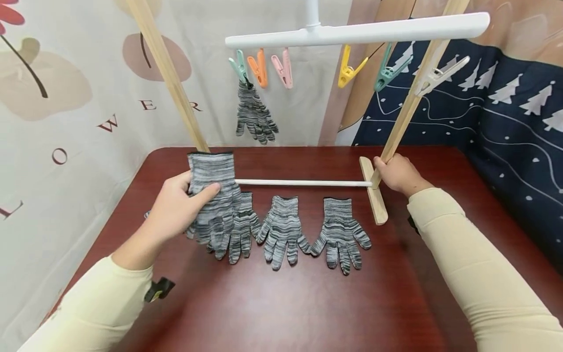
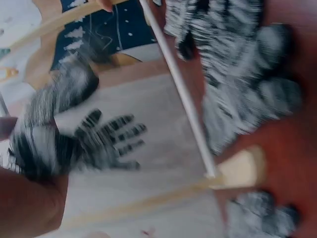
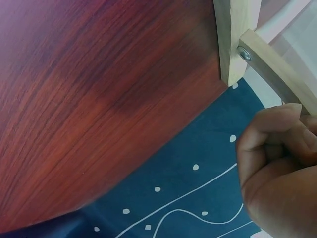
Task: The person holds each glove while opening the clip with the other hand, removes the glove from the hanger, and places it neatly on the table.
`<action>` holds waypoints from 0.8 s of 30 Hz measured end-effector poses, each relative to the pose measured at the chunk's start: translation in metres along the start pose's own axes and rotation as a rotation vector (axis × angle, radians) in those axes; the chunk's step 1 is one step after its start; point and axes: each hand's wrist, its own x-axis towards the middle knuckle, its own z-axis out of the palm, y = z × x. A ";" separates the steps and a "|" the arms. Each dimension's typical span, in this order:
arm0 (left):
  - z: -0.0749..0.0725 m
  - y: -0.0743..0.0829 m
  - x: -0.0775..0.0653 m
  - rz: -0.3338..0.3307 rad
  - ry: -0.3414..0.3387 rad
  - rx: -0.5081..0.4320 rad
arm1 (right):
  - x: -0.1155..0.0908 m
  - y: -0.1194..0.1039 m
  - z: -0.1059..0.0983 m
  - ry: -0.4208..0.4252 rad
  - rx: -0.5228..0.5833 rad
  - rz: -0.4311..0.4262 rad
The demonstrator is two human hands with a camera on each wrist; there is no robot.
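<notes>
My left hand (image 1: 176, 210) grips a grey striped knit glove (image 1: 212, 176), thumb across its front and cuff upward. Its fingers overlap another glove (image 1: 244, 230) on the table in the head view. Two more gloves, a middle glove (image 1: 283, 227) and a right-hand glove (image 1: 339, 230), lie flat, cuffs away from me. Low on the right wooden post (image 1: 406, 107) of the stand, my right hand (image 1: 401, 173) holds on with curled fingers; in the right wrist view the curled hand (image 3: 282, 168) is beside the wood. One glove (image 1: 255, 115) hangs from a mint clothespin (image 1: 239, 66).
A white top bar (image 1: 360, 32) carries orange (image 1: 258, 68), pink (image 1: 283, 68), yellow (image 1: 349, 71), green (image 1: 389, 71) and white clothespins (image 1: 440, 77). Behind the gloves, a white lower rod (image 1: 303, 183) joins the posts. The right wooden foot (image 1: 374, 195) rests on the dark red table (image 1: 281, 313).
</notes>
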 end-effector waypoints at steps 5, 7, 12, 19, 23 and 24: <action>-0.013 -0.025 -0.014 -0.117 -0.155 -0.151 | -0.001 0.002 -0.001 0.002 -0.015 -0.007; -0.016 -0.035 -0.019 -0.149 -0.209 -0.169 | -0.001 0.002 -0.001 0.002 -0.013 -0.014; -0.021 -0.060 -0.029 -0.176 -0.339 -0.070 | -0.001 -0.001 -0.002 0.010 -0.010 -0.025; -0.027 -0.091 -0.038 -0.185 -0.409 0.048 | 0.000 -0.001 -0.001 0.007 -0.013 -0.025; -0.030 -0.102 -0.038 -0.202 -0.450 0.018 | -0.001 -0.001 -0.001 0.004 -0.002 -0.025; -0.031 -0.104 -0.037 -0.198 -0.457 0.026 | -0.001 -0.001 -0.001 0.003 -0.001 -0.025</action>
